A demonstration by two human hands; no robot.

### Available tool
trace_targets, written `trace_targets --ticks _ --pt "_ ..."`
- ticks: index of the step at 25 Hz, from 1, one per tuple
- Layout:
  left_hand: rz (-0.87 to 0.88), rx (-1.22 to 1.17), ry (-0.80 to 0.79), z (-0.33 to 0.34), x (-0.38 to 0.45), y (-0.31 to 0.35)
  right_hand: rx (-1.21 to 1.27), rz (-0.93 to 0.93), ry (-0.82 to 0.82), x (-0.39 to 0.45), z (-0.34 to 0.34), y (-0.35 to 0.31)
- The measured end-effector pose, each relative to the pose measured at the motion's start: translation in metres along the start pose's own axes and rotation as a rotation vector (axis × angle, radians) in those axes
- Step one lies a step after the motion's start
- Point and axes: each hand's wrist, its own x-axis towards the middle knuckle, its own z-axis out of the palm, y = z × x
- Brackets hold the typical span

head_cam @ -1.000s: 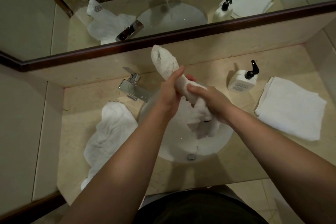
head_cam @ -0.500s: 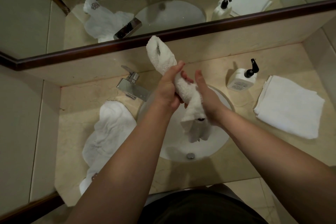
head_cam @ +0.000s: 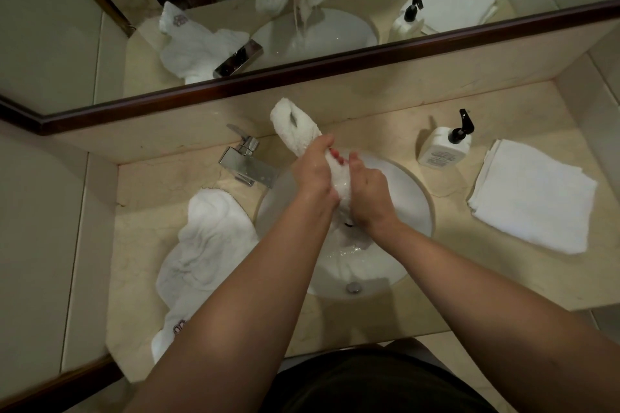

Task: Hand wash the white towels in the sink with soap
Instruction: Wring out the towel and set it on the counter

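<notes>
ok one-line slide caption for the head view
Both hands, left hand and right hand, wring a rolled white towel over the sink.

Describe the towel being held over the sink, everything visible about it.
The wrung towel is white terry cloth, twisted into a thick roll and held slanted above the sink. Its upper end juts up and away past the left hand, toward the backsplash, showing a rounded fold. The left hand grips its upper middle and the right hand grips just below, both with fingers curled round it. The stretch between them looks wet and glossy. Its lower end is hidden behind the hands. Water ripples in the basin below, and the mirror shows water streaming off.
</notes>
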Motion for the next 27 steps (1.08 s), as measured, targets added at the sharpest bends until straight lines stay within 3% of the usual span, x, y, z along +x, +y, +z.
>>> trace_targets --ticks 4,7,14,16,20,27 --pt "-0.065 -0.092 -0.029 -0.001 -0.01 0.001 -0.126 -0.052 0.0 -0.004 -0.006 -0.005" --pt "-0.099 -0.014 -0.15 -0.003 -0.019 0.001 -0.148 -0.048 0.007 -0.005 -0.009 -0.016" --pt "-0.155 0.221 -0.389 -0.015 -0.033 0.004 0.143 0.112 -0.117 0.002 -0.015 -0.033" --pt "-0.186 0.249 -0.418 -0.022 -0.034 0.009 0.188 0.139 -0.091 0.004 -0.023 -0.034" --pt "-0.198 0.121 -0.416 -0.03 -0.035 0.008 0.068 0.008 0.039 0.016 -0.034 -0.034" --pt "-0.2 -0.092 -0.521 -0.039 -0.034 0.011 0.299 0.263 -0.538 0.034 -0.04 -0.027"
